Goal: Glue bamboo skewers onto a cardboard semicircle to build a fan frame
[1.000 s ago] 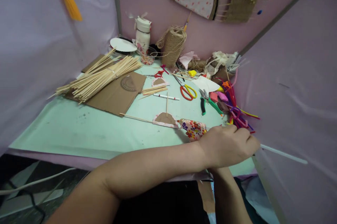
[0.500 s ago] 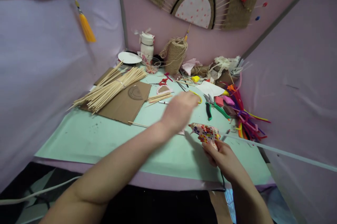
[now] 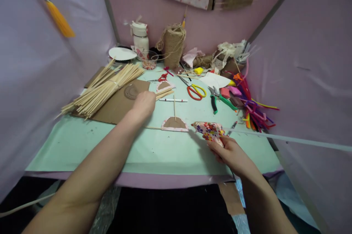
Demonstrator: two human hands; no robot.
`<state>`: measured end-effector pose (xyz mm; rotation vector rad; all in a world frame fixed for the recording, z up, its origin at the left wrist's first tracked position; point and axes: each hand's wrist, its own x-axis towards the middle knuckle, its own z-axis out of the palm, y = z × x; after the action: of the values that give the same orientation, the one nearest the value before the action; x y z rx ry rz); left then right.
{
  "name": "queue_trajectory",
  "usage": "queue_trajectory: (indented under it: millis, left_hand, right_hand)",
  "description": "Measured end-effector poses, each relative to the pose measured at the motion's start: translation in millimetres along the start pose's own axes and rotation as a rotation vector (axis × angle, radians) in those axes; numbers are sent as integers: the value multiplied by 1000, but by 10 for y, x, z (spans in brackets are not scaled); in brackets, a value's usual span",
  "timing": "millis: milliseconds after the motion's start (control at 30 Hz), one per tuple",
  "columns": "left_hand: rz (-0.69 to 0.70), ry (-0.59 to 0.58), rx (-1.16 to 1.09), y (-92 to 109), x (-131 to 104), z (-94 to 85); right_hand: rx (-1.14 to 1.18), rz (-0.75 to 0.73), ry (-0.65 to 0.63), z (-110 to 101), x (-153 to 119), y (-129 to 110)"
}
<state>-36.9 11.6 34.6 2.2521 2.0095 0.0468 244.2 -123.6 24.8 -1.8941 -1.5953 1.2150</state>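
Observation:
My right hand [image 3: 228,149] is wrapped round the handle of a flower-patterned hot glue gun [image 3: 210,130]. Its nozzle points left, and a long clear glue stick [image 3: 275,135] runs out of its back. Left of the nozzle lies a cardboard half-circle [image 3: 173,123] with a pink-and-white edge; one thin wooden stick [image 3: 174,105] stands up from its curved top and another runs left from its base. My left hand [image 3: 145,105] is closed at the left end of a small pile of short sticks [image 3: 165,94]. Its fingertips are hidden, so what they hold cannot be made out.
A bundle of sticks [image 3: 107,91] rests on cardboard [image 3: 110,113] at left. Scissors [image 3: 195,91], green-handled pliers [image 3: 213,103] and a marker [image 3: 176,100] lie beyond the half-circle. Twine [image 3: 174,45] and a white bottle [image 3: 140,37] stand behind; pipe cleaners [image 3: 255,111] lie at right.
My left hand has swung left from above the scissors to the short sticks, uncovering the half-circle. My right hand still holds the glue gun in much the same place. The view has tilted down slightly.

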Motion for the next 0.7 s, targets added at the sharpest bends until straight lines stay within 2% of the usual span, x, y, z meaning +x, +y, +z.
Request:
queue_trajectory:
  millis: [133, 233, 433, 700]
  left_hand:
    - [-33, 31, 21, -24, -40, -46]
    - [-29, 82, -100, 24, -87, -38]
    - [6, 205, -288, 131, -136, 9]
    - [24, 340, -358, 36, -155, 15]
  right_hand:
    - [7, 41, -98, -15, -40, -34]
    - [55, 89, -151, -11, -50, -80]
    - [-7, 95, -154, 2, 3, -144]
    - [-104, 103, -166, 8, 37, -196]
